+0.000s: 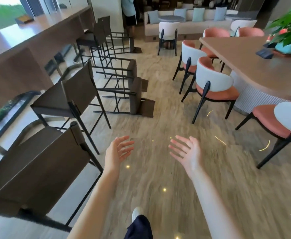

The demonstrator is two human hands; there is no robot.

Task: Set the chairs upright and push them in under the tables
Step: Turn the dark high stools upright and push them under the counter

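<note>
You are reaching both arms out ahead of you over the wood-grain floor (158, 169), and both hands are empty. Your left hand (118, 153) is spread loosely, fingers relaxed and apart, palm turned inward; your right hand (187, 152) is doing the same, fingers fanned, gripping nothing.

The nearest tipped bar stool (132, 99) is lying on its side on the floor, well ahead of your fingertips and slightly to the left of your left hand. Its long axis is running roughly left to right: the dark legs are pointing toward the long counter (38, 37), while the seat and backrest are facing the open aisle. Two more toppled stools (124, 66) are lying farther along the same row, beyond it.

Your left hand is sitting nearer to the fallen stool's frame; your right is lining up closer to the backrest end. Judging from this, you will need to step forward before either hand can touch it.

The two upright stools (75, 94) along the counter's edge are standing just to your left, apparently already tucked in.
</note>
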